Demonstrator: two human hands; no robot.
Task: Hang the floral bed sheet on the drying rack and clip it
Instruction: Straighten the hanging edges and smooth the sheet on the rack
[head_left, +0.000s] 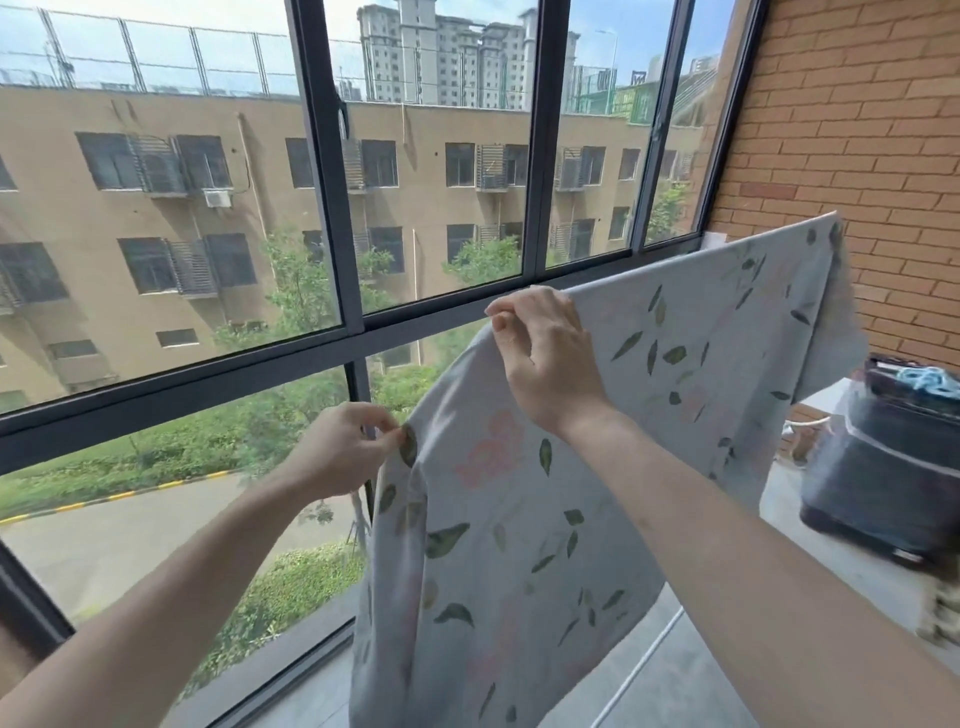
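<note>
The floral bed sheet (685, 364), pale grey with green leaves and pink flowers, hangs in front of the window and stretches up to the right toward the brick wall. My right hand (545, 358) grips its top edge near the middle of the view. Lower and to the left, my left hand (345, 449) pinches the sheet's side edge between thumb and fingers. The sheet's lower part drapes down toward the floor. The drying rack's bar is hidden under the cloth, and I cannot see any clip on the sheet.
A large dark-framed window (332, 208) fills the left and centre. A brick wall (857, 156) stands at the right. On a ledge below it sits a dark container (883, 467) holding blue clips (930, 382). A white cord (644, 670) runs along the floor.
</note>
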